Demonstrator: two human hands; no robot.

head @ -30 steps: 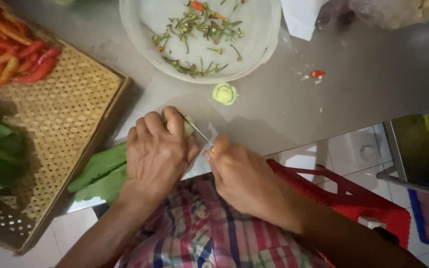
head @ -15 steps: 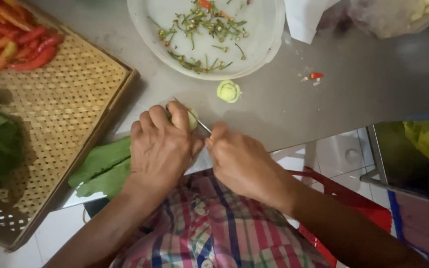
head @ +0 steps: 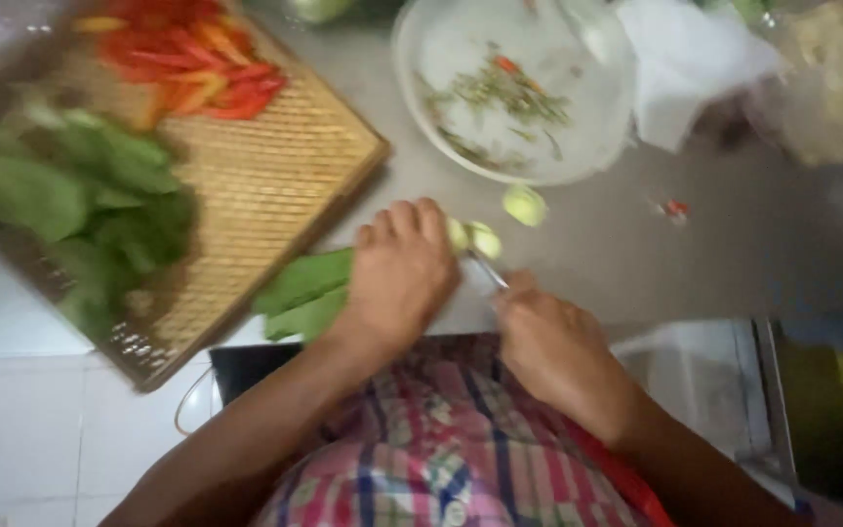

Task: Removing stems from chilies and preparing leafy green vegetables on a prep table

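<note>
On the grey counter, beside the woven tray of green leaves and red chillies, stands a white bowl of scraps. Nearer the person, the left hand wraps closed around a leafy green stalk, its pale cut end showing. The right hand grips a small knife. Fingertips are best kept curled behind the blade. One cut slice lies apart.

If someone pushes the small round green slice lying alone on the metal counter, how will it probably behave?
The green slice looks small and thin, so it is probably very light and would slide easily on the smooth metal counter. It seems to lie flat, so rolling is unlikely. Being freshly cut, it may be moist and a little slippery to pinch.
</note>
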